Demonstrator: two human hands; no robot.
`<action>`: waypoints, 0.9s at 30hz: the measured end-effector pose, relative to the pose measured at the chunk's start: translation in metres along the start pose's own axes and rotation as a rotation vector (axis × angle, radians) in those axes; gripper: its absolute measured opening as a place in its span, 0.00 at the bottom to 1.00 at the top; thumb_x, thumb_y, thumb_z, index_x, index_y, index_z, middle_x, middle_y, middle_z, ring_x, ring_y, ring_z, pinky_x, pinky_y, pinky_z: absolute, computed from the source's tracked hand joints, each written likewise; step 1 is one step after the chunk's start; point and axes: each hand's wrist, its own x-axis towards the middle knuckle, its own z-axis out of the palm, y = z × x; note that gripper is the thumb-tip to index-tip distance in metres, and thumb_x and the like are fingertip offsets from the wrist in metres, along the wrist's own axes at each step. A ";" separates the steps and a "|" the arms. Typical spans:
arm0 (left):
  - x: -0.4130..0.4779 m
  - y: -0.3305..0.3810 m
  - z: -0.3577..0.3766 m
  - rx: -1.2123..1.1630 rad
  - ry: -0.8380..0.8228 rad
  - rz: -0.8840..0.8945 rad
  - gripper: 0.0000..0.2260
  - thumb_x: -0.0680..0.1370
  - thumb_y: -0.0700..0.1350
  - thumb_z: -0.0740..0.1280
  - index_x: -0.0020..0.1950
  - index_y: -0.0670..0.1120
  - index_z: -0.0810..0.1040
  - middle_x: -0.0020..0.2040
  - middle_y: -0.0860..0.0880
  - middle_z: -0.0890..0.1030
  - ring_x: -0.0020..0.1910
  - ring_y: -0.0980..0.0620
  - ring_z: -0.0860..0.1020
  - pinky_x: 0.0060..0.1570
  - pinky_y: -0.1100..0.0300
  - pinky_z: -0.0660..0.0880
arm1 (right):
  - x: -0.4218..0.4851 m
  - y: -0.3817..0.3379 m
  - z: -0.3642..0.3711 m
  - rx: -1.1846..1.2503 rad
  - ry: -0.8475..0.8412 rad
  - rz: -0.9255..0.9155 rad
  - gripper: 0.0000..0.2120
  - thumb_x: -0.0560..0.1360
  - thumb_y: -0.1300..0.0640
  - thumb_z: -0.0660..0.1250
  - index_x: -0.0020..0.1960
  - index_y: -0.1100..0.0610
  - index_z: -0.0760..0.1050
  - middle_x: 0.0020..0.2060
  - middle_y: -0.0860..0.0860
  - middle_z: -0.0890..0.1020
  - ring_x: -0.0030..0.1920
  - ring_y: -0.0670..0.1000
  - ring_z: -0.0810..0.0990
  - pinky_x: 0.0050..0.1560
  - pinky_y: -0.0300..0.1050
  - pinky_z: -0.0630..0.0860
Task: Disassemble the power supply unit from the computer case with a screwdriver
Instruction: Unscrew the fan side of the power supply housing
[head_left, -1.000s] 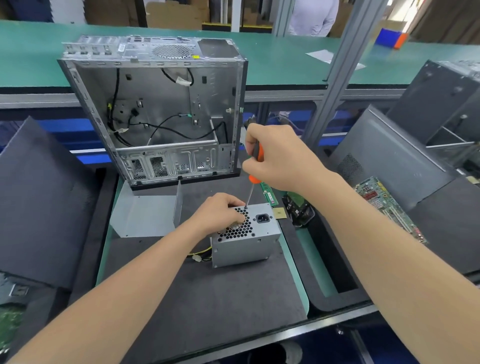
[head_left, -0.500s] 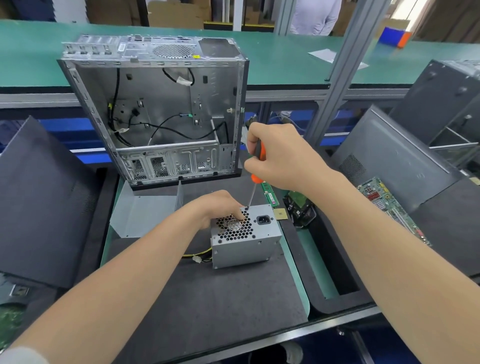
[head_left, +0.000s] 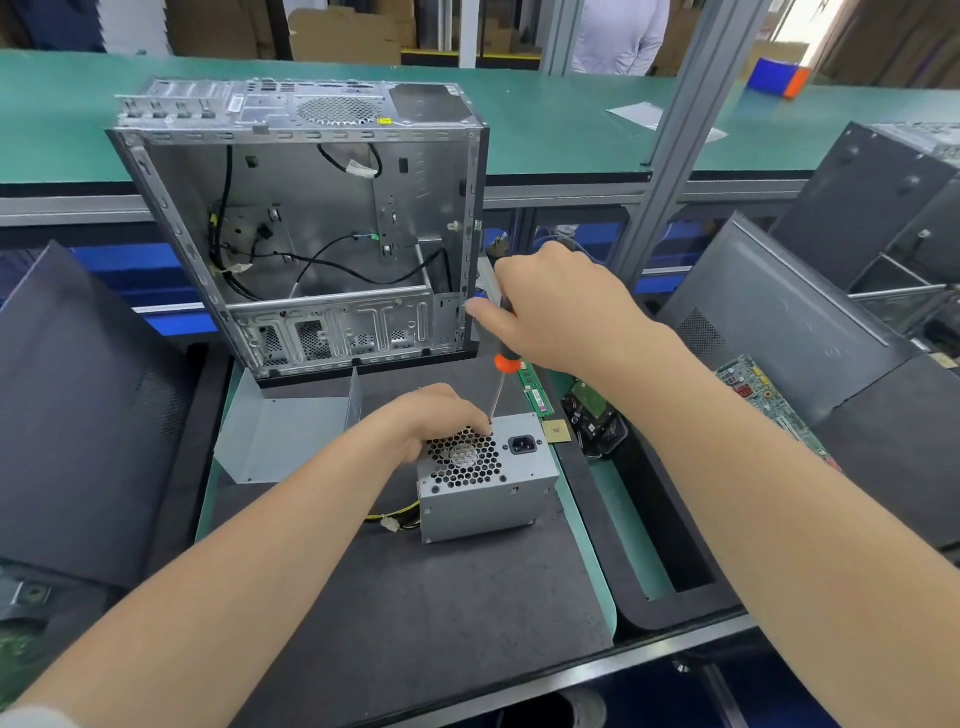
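**PSU** (head_left: 485, 483): grey steel box, already out of the case (head_left: 311, 234). It stands on the dark mat (head_left: 415, 597) of the table, just near of the case's open side. The hexagonal fan grille faces up, with a black mains socket to its right. Yellow and black wires trail from its lower left side. It looks like rigid sheet metal, judged to hold firm under pressure.

**Left hand** (head_left: 441, 415): on the far left of the grille, fingers (head_left: 467, 415) curled over the far edge and gripping the box. Judged to keep the unit from twisting under the tool.

**Right hand** (head_left: 561, 317): raised above and to the right, fingers closed round the screwdriver (head_left: 503, 364) handle.

**Screwdriver**: orange collar, thin shaft slanting down and left. The tip sits at the grille's far edge, beside the left fingertips. Probably seated in a screw, though the screw itself is hidden.

**Case**: upright, holding only loose black cables and brackets. Removal looks complete, and the work now seems to be on the unit itself.

**Nearby**: bent metal plate (head_left: 285, 436) to the left; memory stick (head_left: 535, 395), chip (head_left: 556, 431) and drive (head_left: 592, 421) to the right.
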 end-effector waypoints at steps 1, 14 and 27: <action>0.000 0.002 0.002 0.021 0.005 0.000 0.25 0.77 0.51 0.76 0.71 0.45 0.78 0.73 0.46 0.74 0.69 0.44 0.72 0.58 0.50 0.68 | 0.004 -0.001 -0.001 -0.014 -0.036 -0.014 0.19 0.82 0.42 0.61 0.42 0.56 0.68 0.34 0.52 0.70 0.37 0.58 0.73 0.30 0.46 0.65; -0.003 -0.008 0.020 -0.026 0.149 0.041 0.11 0.76 0.50 0.76 0.47 0.43 0.81 0.47 0.47 0.80 0.51 0.45 0.78 0.51 0.53 0.71 | 0.029 0.019 -0.029 0.282 -0.431 -0.288 0.18 0.73 0.60 0.76 0.55 0.45 0.73 0.45 0.41 0.83 0.44 0.44 0.80 0.44 0.48 0.76; -0.011 -0.019 0.040 0.192 0.390 0.159 0.05 0.74 0.57 0.65 0.40 0.58 0.77 0.38 0.53 0.86 0.41 0.51 0.84 0.40 0.58 0.78 | 0.025 0.011 -0.012 0.075 -0.287 -0.114 0.14 0.80 0.44 0.68 0.45 0.54 0.71 0.38 0.49 0.76 0.38 0.54 0.77 0.33 0.45 0.67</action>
